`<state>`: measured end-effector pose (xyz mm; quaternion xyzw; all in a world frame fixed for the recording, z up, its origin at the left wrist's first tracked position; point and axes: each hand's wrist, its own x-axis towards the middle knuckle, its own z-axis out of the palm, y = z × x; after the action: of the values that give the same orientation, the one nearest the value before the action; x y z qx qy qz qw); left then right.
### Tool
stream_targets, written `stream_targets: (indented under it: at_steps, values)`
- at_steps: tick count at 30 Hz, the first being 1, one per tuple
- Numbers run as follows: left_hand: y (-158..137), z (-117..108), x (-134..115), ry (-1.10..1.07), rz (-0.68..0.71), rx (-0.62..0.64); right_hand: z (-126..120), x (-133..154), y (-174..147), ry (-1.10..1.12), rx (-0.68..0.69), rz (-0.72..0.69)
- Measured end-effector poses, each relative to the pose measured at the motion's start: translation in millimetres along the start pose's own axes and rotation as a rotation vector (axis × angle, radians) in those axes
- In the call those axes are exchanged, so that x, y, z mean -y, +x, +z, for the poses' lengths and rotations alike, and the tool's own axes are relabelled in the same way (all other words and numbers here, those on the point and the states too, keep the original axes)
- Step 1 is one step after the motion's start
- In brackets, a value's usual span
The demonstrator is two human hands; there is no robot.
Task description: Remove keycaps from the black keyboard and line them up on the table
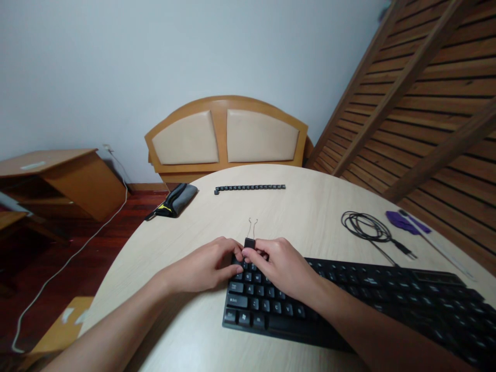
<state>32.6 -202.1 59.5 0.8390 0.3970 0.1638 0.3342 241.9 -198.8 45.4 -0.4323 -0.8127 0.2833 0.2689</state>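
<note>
A black keyboard (271, 321) lies on the pale table, its left half under my hands. My right hand (284, 266) is closed around the black handle of a keycap puller (250, 243), whose two thin wire prongs point away from me. Beside it, my left hand (205, 264) rests at the keyboard's upper left corner with bent fingers. Its thumb lies over the keys and its index finger is close to the puller; whatever is between those fingertips is hidden. Farther back, a row of loose black keycaps (251, 187) stands on the table, with one set just in front of its left end.
A folded grey and black cloth pouch (178, 200) lies at the table's left edge. To the right are a coiled black cable (366, 227), a purple cloth (406, 222) and a thin white stick (437, 243). A chair or headboard (220, 139) stands behind the round table (310, 206).
</note>
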Motion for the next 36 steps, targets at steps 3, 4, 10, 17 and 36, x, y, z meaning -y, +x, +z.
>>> stream_targets:
  at_steps: [3,4,10,17,36]
  values:
    - [-0.7,0.6,1.3,0.001,-0.002,-0.003,0.2,-1.5,0.9,0.080,0.005,0.027]
    - [-0.9,1.0,1.8,0.000,-0.005,-0.003,0.5,-2.7,1.6,0.125,0.010,0.041]
    - [-0.3,3.3,1.9,-0.023,-0.016,-0.004,3.6,-11.3,5.1,0.347,0.012,0.103]
    - [3.9,8.1,-0.1,-0.134,0.075,-0.073,6.1,-15.5,5.7,0.418,-0.075,0.102]
    - [8.4,18.3,5.1,-0.115,0.110,-0.239,4.6,-18.0,9.5,0.495,-0.138,0.151]
